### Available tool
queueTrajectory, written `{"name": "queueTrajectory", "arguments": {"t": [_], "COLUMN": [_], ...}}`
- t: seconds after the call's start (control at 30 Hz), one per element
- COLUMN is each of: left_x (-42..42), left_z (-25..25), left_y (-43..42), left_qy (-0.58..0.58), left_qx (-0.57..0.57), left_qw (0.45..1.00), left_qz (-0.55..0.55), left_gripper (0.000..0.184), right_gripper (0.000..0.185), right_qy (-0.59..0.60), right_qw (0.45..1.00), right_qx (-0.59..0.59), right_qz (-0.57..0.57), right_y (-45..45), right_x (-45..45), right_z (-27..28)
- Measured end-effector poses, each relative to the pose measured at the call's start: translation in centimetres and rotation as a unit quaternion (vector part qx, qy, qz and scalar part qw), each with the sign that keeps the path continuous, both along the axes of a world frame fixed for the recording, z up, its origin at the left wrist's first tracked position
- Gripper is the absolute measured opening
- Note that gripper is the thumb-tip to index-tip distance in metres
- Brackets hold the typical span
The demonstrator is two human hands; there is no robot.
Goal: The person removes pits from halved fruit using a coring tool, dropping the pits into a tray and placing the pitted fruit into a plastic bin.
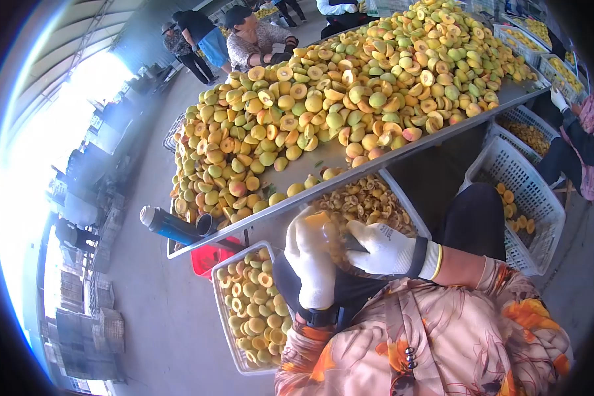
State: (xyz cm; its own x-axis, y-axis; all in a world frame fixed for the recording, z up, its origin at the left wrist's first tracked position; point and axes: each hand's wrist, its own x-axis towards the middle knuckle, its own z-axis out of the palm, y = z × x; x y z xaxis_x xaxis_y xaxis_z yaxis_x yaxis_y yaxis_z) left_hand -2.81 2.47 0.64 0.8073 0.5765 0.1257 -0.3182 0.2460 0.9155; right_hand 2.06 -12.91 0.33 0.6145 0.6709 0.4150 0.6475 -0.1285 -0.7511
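My left hand, in a white glove, is closed around an orange-yellow piece of fruit, apparently an apricot half. Beside it, my right hand, also gloved in white, has its fingers pinched together. Something small and dark shows at its fingertips, too blurred to name. Both hands meet in front of a crate of brownish fruit scraps. Ahead of them a metal table bears a large heap of halved and whole-looking apricots.
A white crate of apricot halves stands at my left, near a red container. A blue bottle and a dark cup sit at the table's near corner. Another crate stands at right. Several people work around the table.
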Motion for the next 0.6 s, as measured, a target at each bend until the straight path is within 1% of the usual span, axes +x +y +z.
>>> {"name": "queueTrajectory", "arguments": {"t": [0.07, 0.1, 0.2, 0.3, 0.4, 0.5, 0.6], "left_x": [-0.5, -0.8, -1.0, -0.8, -0.5, 0.2, 0.4], "left_z": [0.3, 0.4, 0.5, 0.4, 0.4, 0.3, 0.8], "left_y": [-0.5, -0.8, -1.0, -1.2, -1.2, -1.3, -1.4], "left_qy": [0.001, 0.001, 0.004, -0.007, -0.011, -0.01, 0.021], "left_qx": [0.009, 0.023, 0.06, 0.078, 0.077, 0.069, 0.063], "left_qw": [1.0, 1.0, 0.998, 0.997, 0.997, 0.997, 0.997], "left_qz": [0.008, 0.011, 0.023, 0.026, 0.022, 0.03, 0.04], "left_gripper": [0.044, 0.044, 0.044, 0.043, 0.042, 0.04, 0.038], "right_gripper": [0.03, 0.028, 0.028, 0.019, 0.019, 0.019, 0.022], "right_qy": [-0.036, -0.062, -0.03, -0.098, -0.051, -0.042, -0.016], "right_qw": [0.999, 0.997, 0.999, 0.992, 0.996, 0.996, 0.998], "right_qx": [0.024, 0.04, 0.012, 0.065, 0.033, 0.024, 0.041], "right_qz": [-0.018, -0.016, -0.026, -0.051, -0.063, -0.071, -0.044], "right_y": [0.9, 1.1, 1.2, 1.7, 1.6, 1.6, 1.6], "right_x": [-0.4, -0.4, -1.0, -1.0, -1.3, -1.2, -1.2], "right_z": [-1.3, -1.2, -1.0, -2.0, -1.9, -2.2, -1.7]}}
